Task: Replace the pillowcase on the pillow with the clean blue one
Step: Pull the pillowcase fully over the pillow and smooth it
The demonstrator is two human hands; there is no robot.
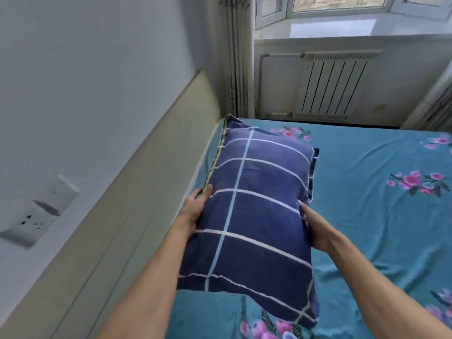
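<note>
Left hand and right hand grip opposite long sides of the pillow, fingers curled round its edges. Pillow, in dark blue checked case, is held above the teal floral bedsheet, alongside the headboard.

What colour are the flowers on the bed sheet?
Mostly pink, with green leaves, printed on the teal bed sheet; the head view shows them.
</note>
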